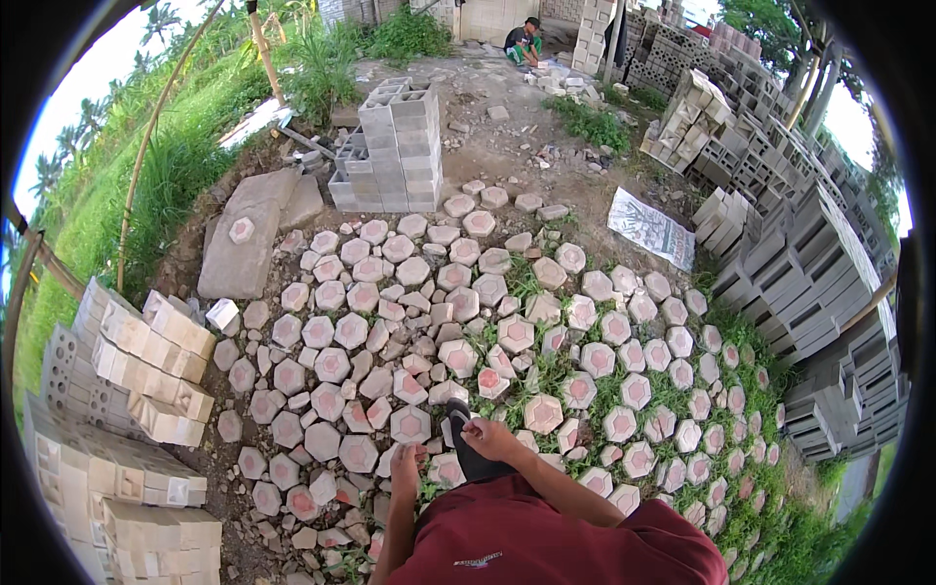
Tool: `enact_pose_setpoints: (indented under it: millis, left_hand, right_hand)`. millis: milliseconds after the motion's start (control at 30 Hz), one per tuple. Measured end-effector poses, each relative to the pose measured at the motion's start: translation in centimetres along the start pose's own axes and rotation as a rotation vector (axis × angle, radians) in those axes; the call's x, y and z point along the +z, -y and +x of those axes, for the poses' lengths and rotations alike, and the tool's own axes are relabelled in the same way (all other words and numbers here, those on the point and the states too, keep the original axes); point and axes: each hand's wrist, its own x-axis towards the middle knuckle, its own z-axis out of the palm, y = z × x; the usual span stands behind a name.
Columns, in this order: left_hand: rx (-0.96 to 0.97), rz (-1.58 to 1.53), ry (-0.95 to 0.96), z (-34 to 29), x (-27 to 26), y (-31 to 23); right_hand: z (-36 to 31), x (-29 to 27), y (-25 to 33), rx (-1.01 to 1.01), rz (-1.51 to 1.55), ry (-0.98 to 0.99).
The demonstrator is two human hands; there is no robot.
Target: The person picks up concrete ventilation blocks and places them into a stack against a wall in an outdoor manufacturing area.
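My left hand point(406, 470) hangs in front of me at the lower middle, with its fingers curled in and nothing visible in them. A little higher and to the right, my right hand point(490, 439) is also closed, with nothing showing in it. Both hands are apart from the ground. Below and around them lie hexagonal paving stones point(410, 423), grey with reddish centres, set among rubble and grass. My dark shoe point(455, 410) is on the paving, just beyond the right hand.
Pale blocks point(156, 351) are stacked at the left. A grey block stack point(400, 146) stands ahead, beside a flat slab point(244, 258). Long rows of hollow blocks point(790, 263) line the right, near a printed sack point(651, 229). A person point(525, 42) crouches far ahead.
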Motion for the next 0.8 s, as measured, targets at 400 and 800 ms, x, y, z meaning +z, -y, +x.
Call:
enact_pose_setpoints:
  millis: [400,800]
  left_hand:
    - [0.248,-0.225,-0.318,19.1,-4.6,-20.3]
    - [0.113,-0.164,-0.264,38.3,-5.9,-26.2]
  right_hand:
    - [34.7,-4.2,7.8,-0.151,-0.035,0.219]
    - [53.4,1.5,6.6,-0.032,-0.098,0.381]
